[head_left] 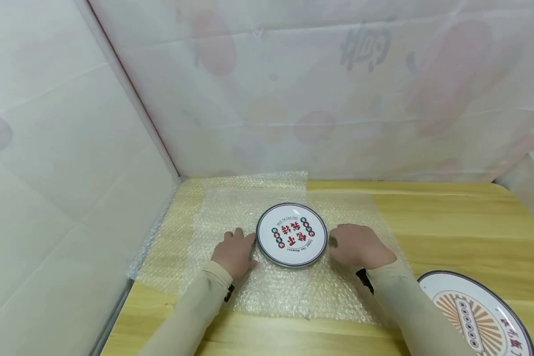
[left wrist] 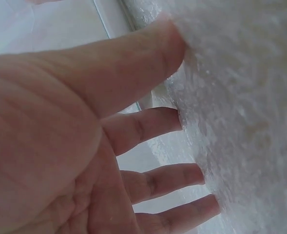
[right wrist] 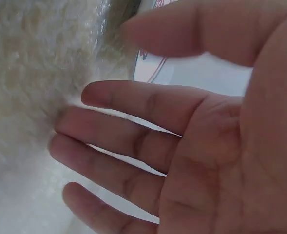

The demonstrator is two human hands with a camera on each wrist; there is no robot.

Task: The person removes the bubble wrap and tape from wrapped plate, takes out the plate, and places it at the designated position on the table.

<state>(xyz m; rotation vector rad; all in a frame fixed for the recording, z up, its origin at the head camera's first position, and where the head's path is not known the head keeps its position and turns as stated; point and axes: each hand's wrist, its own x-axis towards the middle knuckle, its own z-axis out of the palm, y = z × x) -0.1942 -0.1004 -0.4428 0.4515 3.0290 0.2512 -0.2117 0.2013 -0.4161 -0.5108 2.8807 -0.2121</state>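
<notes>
A round white plate (head_left: 291, 235) with a dark rim and red and green printing lies on a sheet of bubble wrap (head_left: 276, 291). At the plate's left edge is my left hand (head_left: 234, 254); in the left wrist view its extended fingers (left wrist: 153, 126) touch bubble wrap (left wrist: 245, 122) with their tips. My right hand (head_left: 360, 244) is beside the plate's right edge. In the right wrist view its fingers (right wrist: 119, 129) are loosely extended over the bubble wrap (right wrist: 31, 63), and nothing is gripped. Part of a plate (right wrist: 150, 63) shows behind the thumb.
A larger white plate (head_left: 507, 306) with an orange sunburst print lies at the front right, partly behind my right sleeve. Pale printed sheeting forms the back wall (head_left: 271, 99) and left wall (head_left: 49, 173) around the wooden table (head_left: 449, 222).
</notes>
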